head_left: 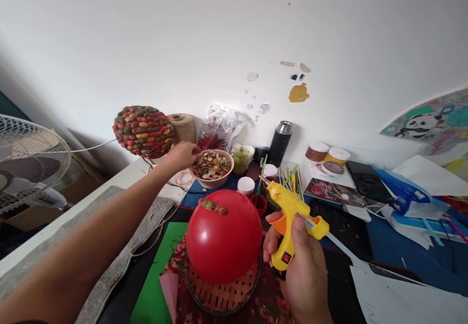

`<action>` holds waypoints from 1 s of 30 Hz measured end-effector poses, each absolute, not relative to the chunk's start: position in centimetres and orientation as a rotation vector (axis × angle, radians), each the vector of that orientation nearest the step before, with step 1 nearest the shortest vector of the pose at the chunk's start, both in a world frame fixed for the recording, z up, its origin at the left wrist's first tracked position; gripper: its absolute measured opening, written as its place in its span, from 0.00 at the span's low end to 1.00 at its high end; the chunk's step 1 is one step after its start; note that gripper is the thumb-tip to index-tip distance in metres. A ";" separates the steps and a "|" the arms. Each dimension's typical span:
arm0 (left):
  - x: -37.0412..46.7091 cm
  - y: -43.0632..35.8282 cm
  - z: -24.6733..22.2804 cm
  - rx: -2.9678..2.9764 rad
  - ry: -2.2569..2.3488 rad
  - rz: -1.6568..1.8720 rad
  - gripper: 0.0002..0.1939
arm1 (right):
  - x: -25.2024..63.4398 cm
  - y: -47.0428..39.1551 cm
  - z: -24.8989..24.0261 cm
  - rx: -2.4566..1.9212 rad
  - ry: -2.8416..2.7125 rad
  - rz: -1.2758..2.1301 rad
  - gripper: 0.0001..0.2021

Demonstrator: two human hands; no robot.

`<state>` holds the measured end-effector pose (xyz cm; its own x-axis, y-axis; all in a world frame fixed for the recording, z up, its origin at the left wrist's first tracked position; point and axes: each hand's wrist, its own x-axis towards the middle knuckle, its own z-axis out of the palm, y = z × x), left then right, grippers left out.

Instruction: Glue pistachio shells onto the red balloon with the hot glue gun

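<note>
The red balloon (224, 241), three pieces (208, 205) on top, is mostly uncovered; right hand (306, 263) holds glue gun (287, 202), left hand (183, 154) at bowl (214, 184), grip indiscernible.

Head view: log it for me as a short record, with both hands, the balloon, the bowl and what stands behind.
Left hand: at the bowl's left rim; whether it grips anything is unclear
Right hand: holding a yellow glue gun, nozzle pointing up and away from the balloon
Balloon: red, on a woven basket, a few pieces on top
Bowl: filled with mixed-color pieces
Behind: multicolored ball, twine spool, dark flask
</note>
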<state>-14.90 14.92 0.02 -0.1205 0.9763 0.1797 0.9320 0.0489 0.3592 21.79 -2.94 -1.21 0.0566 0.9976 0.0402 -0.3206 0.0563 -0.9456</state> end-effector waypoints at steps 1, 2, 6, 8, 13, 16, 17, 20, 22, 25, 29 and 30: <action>-14.9 15.1 -0.2 2.013 2.187 0.574 0.14 | 21.8 -3.0 -1.4 -0.953 -0.948 1.288 0.32; -14.9 15.2 -0.3 2.016 2.183 0.562 0.14 | 21.7 -3.2 -1.6 -0.953 -0.943 1.300 0.32; -14.8 15.0 -0.5 1.981 2.153 0.653 0.10 | 21.5 -3.4 -2.0 -0.957 -0.932 1.324 0.32; -14.7 14.6 -0.3 1.931 2.117 0.749 0.11 | 21.5 -3.4 -2.0 -0.959 -0.935 1.328 0.31; -14.5 13.0 0.2 1.722 1.927 1.019 0.23 | 21.5 -3.3 -1.8 -0.953 -0.928 1.338 0.31; -14.4 12.0 0.3 1.566 1.790 1.166 0.33 | 21.5 -3.2 -1.8 -0.941 -0.951 1.349 0.31; -14.3 11.7 0.3 1.517 1.751 1.210 0.34 | 21.6 -3.2 -1.8 -0.938 -0.962 1.357 0.31; -13.8 10.9 0.3 1.396 1.642 1.329 0.35 | 21.7 -3.0 -1.8 -0.943 -0.977 1.376 0.30; -13.4 10.2 0.4 1.328 1.569 1.396 0.35 | 21.7 -3.0 -1.8 -0.950 -0.981 1.377 0.31; -12.7 8.9 0.9 1.234 1.455 1.484 0.32 | 21.7 -2.9 -1.6 -0.953 -0.987 1.374 0.32; -11.4 6.5 2.3 1.152 1.304 1.571 0.26 | 21.6 -3.1 -1.2 -0.947 -0.972 1.374 0.32; -10.8 5.8 2.8 1.142 1.266 1.585 0.24 | 21.6 -3.1 -1.2 -0.949 -0.971 1.373 0.32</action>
<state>-10.83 5.80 2.84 -0.2810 0.9448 0.1683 -0.0448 -0.1881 0.9811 21.57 -3.08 -1.23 -0.0256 0.9997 -0.0016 -0.3312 -0.0100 -0.9435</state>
